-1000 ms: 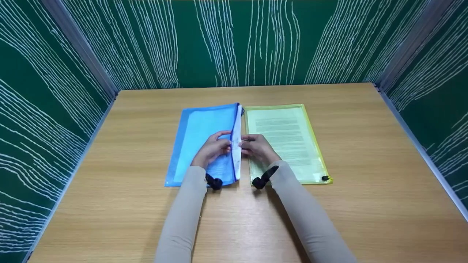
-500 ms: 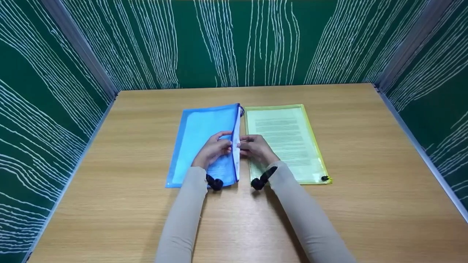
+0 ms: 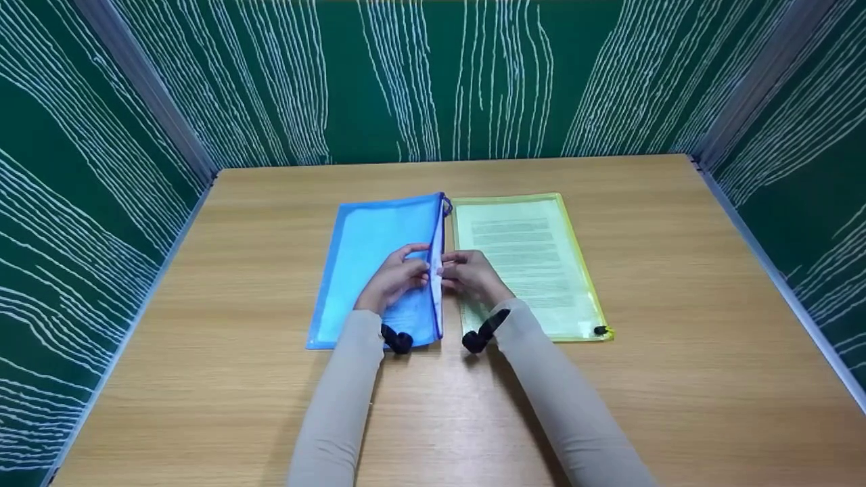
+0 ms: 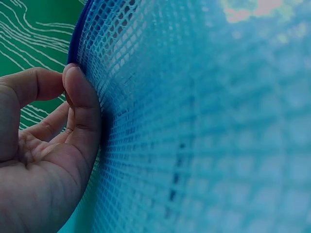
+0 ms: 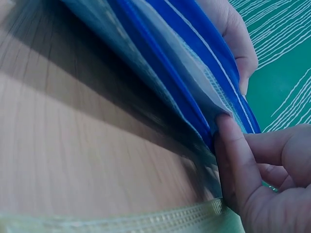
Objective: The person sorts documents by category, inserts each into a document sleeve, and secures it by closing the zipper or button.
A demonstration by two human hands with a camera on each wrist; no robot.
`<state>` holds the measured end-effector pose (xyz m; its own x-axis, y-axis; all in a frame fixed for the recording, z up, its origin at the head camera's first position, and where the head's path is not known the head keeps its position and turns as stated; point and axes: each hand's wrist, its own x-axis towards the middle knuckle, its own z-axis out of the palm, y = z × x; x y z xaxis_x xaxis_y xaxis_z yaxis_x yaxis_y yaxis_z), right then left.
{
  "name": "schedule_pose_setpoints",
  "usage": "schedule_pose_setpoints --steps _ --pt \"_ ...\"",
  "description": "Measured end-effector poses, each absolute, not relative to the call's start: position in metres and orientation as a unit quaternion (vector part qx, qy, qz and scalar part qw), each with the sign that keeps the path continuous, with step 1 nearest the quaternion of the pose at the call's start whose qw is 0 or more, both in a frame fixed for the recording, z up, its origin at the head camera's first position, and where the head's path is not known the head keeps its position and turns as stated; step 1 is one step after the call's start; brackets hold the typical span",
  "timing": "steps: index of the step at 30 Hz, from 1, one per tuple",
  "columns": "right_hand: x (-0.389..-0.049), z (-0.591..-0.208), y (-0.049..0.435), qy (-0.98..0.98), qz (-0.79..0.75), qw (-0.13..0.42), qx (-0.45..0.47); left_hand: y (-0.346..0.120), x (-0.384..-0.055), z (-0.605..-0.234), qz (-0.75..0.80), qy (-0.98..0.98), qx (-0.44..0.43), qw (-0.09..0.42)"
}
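Note:
A blue mesh zip pouch (image 3: 379,230) lies at the middle of the table, its zip side raised and gaping toward the right. My left hand (image 3: 398,276) pinches the upper lip by the dark blue zip (image 4: 77,36) between thumb and finger. White paper (image 3: 437,287) shows as a narrow strip in the pouch's mouth. With its fingertips, my right hand (image 3: 473,274) holds the paper's outer edge right at the opening. In the right wrist view, paper (image 5: 189,63) stands between the two blue zip bands (image 5: 165,73), and my right thumb and finger (image 5: 238,155) meet its edge.
A yellow mesh zip pouch (image 3: 517,216) with a printed sheet inside lies flat on the right, partly under my right hand and wrist. Both rest on a wooden table (image 3: 270,223). Green panels (image 3: 446,81) with white lines enclose its back and sides.
The paper has slid left into the blue pouch, so a narrower strip shows. My right hand has followed slightly left, while my left hand stays nearly still on the lip.

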<state>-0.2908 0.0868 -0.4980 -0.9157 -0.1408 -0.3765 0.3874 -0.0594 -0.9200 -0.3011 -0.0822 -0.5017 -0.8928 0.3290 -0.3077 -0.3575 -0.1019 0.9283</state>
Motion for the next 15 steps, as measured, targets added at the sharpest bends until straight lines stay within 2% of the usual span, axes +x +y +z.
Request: schedule_pose_setpoints --steps 15 --pt "-0.2896 -0.4967 0.0833 0.680 -0.705 0.176 0.101 -0.0794 -0.2993 -0.5009 0.740 0.633 -0.007 0.229"
